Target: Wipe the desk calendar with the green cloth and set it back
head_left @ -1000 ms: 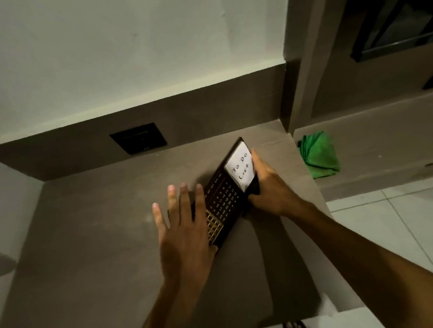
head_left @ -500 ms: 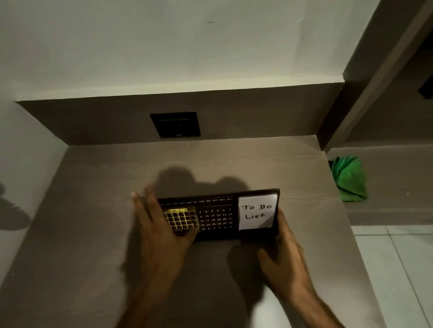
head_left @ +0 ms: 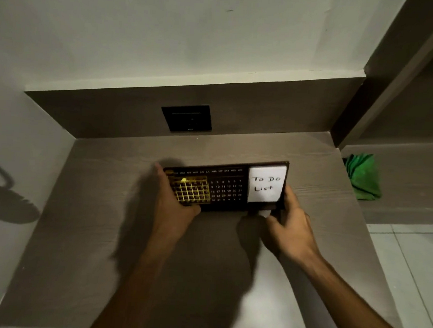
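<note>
Both hands, left hand (head_left: 179, 207) and right hand (head_left: 289, 226), have squared the desk calendar (head_left: 225, 187) upright and still clasp its ends, green cloth (head_left: 363, 175) lying unused far right, so wiping looks done.

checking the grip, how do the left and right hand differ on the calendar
The left hand wraps the desk calendar at its left end, fingers over the gold grid. The right hand grips the lower right corner, below the white "To Do List" note. Both hold the calendar; neither holds the green cloth.
</note>
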`<move>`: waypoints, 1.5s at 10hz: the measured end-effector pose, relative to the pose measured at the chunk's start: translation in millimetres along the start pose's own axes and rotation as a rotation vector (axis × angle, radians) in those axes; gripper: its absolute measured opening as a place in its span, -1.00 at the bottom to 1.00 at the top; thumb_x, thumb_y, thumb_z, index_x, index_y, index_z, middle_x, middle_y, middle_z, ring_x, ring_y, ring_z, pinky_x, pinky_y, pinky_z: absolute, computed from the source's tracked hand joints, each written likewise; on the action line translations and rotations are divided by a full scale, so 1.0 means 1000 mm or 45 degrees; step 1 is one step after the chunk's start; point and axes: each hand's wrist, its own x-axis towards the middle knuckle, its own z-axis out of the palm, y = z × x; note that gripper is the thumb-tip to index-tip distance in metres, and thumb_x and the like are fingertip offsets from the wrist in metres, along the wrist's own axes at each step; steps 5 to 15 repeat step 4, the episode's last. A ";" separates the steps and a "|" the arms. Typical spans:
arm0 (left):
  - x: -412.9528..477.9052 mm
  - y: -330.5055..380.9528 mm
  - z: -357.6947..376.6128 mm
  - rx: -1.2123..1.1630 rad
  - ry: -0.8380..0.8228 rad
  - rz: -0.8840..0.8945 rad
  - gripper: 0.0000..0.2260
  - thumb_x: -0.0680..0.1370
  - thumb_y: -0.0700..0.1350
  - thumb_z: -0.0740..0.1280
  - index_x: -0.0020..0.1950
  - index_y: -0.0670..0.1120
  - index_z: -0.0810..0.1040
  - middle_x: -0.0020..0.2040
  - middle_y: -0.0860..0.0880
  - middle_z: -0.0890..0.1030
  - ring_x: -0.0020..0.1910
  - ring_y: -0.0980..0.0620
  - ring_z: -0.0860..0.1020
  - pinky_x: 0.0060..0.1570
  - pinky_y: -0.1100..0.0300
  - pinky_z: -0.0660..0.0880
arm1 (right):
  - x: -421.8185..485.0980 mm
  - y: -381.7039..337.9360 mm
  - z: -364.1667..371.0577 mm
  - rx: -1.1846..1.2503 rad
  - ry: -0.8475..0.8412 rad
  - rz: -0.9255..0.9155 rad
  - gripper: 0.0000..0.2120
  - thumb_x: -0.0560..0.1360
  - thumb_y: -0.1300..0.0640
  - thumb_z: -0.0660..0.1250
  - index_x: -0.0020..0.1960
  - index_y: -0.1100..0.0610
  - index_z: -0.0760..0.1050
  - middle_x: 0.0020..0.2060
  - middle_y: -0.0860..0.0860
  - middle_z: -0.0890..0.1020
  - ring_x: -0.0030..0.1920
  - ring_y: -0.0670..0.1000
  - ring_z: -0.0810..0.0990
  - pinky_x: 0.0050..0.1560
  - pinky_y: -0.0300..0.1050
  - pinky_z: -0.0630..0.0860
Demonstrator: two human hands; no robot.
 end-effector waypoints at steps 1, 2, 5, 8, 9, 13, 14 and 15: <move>0.014 0.004 -0.001 -0.041 -0.040 0.030 0.12 0.31 -0.39 0.47 0.53 0.20 -0.22 0.46 0.05 0.32 0.31 0.16 0.32 0.33 0.05 0.34 | 0.019 -0.002 0.002 0.016 -0.021 0.042 -0.27 0.46 0.35 0.36 0.45 -0.18 0.19 0.20 -0.23 0.49 0.24 -0.17 0.44 0.28 -0.10 0.39; 0.024 0.004 -0.001 -0.050 -0.093 0.064 0.12 0.30 -0.43 0.46 0.54 0.20 -0.19 0.46 0.02 0.32 0.38 0.04 0.35 0.32 -0.14 0.42 | 0.033 0.000 0.003 0.022 -0.039 0.070 -0.26 0.44 0.37 0.36 0.47 -0.13 0.19 0.19 -0.23 0.50 0.22 -0.20 0.43 0.28 -0.10 0.39; 0.033 0.007 -0.003 -0.002 -0.073 0.069 0.14 0.31 -0.40 0.47 0.52 0.22 -0.24 0.50 0.01 0.28 0.41 0.06 0.29 0.32 -0.19 0.40 | 0.041 0.003 0.003 0.027 -0.012 0.110 -0.21 0.44 0.40 0.34 0.51 -0.10 0.13 0.25 -0.18 0.48 0.27 -0.14 0.41 0.34 0.03 0.38; 0.033 0.007 -0.003 -0.002 -0.073 0.069 0.14 0.31 -0.40 0.47 0.52 0.22 -0.24 0.50 0.01 0.28 0.41 0.06 0.29 0.32 -0.19 0.40 | 0.041 0.003 0.003 0.027 -0.012 0.110 -0.21 0.44 0.40 0.34 0.51 -0.10 0.13 0.25 -0.18 0.48 0.27 -0.14 0.41 0.34 0.03 0.38; 0.033 0.007 -0.003 -0.002 -0.073 0.069 0.14 0.31 -0.40 0.47 0.52 0.22 -0.24 0.50 0.01 0.28 0.41 0.06 0.29 0.32 -0.19 0.40 | 0.041 0.003 0.003 0.027 -0.012 0.110 -0.21 0.44 0.40 0.34 0.51 -0.10 0.13 0.25 -0.18 0.48 0.27 -0.14 0.41 0.34 0.03 0.38; 0.033 0.007 -0.003 -0.002 -0.073 0.069 0.14 0.31 -0.40 0.47 0.52 0.22 -0.24 0.50 0.01 0.28 0.41 0.06 0.29 0.32 -0.19 0.40 | 0.041 0.003 0.003 0.027 -0.012 0.110 -0.21 0.44 0.40 0.34 0.51 -0.10 0.13 0.25 -0.18 0.48 0.27 -0.14 0.41 0.34 0.03 0.38; 0.033 0.007 -0.003 -0.002 -0.073 0.069 0.14 0.31 -0.40 0.47 0.52 0.22 -0.24 0.50 0.01 0.28 0.41 0.06 0.29 0.32 -0.19 0.40 | 0.041 0.003 0.003 0.027 -0.012 0.110 -0.21 0.44 0.40 0.34 0.51 -0.10 0.13 0.25 -0.18 0.48 0.27 -0.14 0.41 0.34 0.03 0.38; 0.033 0.007 -0.003 -0.002 -0.073 0.069 0.14 0.31 -0.40 0.47 0.52 0.22 -0.24 0.50 0.01 0.28 0.41 0.06 0.29 0.32 -0.19 0.40 | 0.041 0.003 0.003 0.027 -0.012 0.110 -0.21 0.44 0.40 0.34 0.51 -0.10 0.13 0.25 -0.18 0.48 0.27 -0.14 0.41 0.34 0.03 0.38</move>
